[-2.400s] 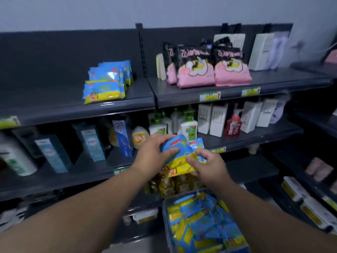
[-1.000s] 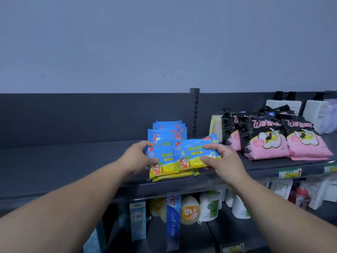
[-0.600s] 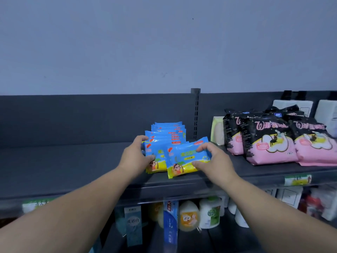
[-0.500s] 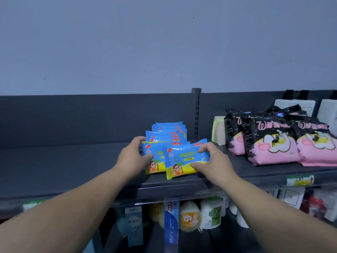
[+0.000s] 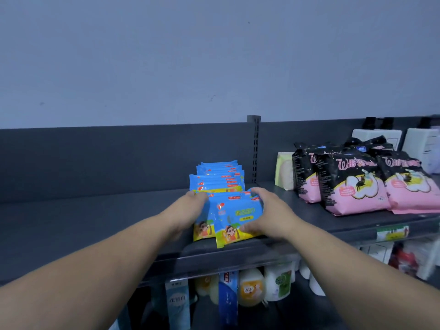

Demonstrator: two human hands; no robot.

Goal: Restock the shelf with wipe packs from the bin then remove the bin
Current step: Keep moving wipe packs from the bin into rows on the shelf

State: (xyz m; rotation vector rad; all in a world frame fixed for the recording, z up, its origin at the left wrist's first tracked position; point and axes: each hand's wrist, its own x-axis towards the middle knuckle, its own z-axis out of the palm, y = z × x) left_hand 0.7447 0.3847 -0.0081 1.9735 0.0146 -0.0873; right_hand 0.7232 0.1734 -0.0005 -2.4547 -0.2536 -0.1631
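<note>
Both of the person's bare forearms reach up to the top shelf [image 5: 95, 225], a dark grey metal board with a grey back panel under a pale wall [image 5: 214, 55]. The right grip [image 5: 269, 215] holds the front wipe pack [image 5: 238, 217], a blue and yellow packet with a cartoon child printed on it. Its fingers are curled over the pack's far edge and its thumb is pressed on the near right corner. This pack lies flat near the shelf's front edge, turned slightly askew.

The left grip [image 5: 188, 210] is curled round the left side of a second wipe pack [image 5: 202, 228], fingertips on its far edge. The second pack lies partly under the front one and pokes out to its left. How the left thumb sits is hidden.

Just behind the two packs, towards the back panel, a stack of wipe packs [image 5: 217, 177] of the same blue kind sits in overlapping layers. It lies just left of the slotted upright post [image 5: 254, 148] that divides the shelving.

To the right of the post are a pale packet [image 5: 284, 170], then three black and pink bags [image 5: 352, 184] side by side, with white boxes [image 5: 376, 136] behind them. A green price label [image 5: 392, 232] is fixed to the shelf edge below the bags.

On the shelf beneath stand a blue toothpaste box [image 5: 228, 296], an orange-labelled bottle [image 5: 251, 288] and a green-labelled bottle [image 5: 278, 282].
</note>
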